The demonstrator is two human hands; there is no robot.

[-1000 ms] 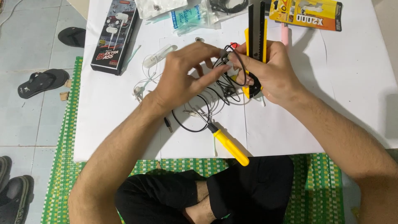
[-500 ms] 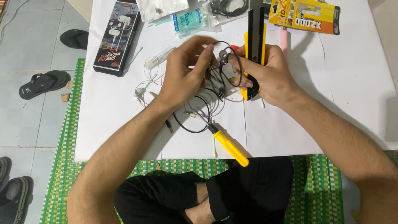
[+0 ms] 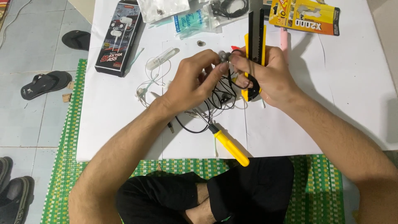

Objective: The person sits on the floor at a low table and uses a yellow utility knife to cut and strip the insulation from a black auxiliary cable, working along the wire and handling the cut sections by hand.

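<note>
small grey earbud pinched between both hands, just above the centre of the frame

left hand [image 3: 190, 81] fingertips and right hand [image 3: 265, 76] thumb close on the earbud [image 3: 224, 56]; its black cord [image 3: 219, 93] hangs toward the frame's bottom; the right hand also clamps an upright yellow utility knife [image 3: 256, 37].

A small grey earbud [image 3: 224, 55] is being pinched just above the yellow-handled screwdriver [image 3: 230, 146]. Its thin black cable [image 3: 217, 93] is hanging in tangled loops toward that screwdriver's tip. A yellow-and-black utility knife [image 3: 254, 49] is being held upright, up and to the right of the screwdriver.
</note>
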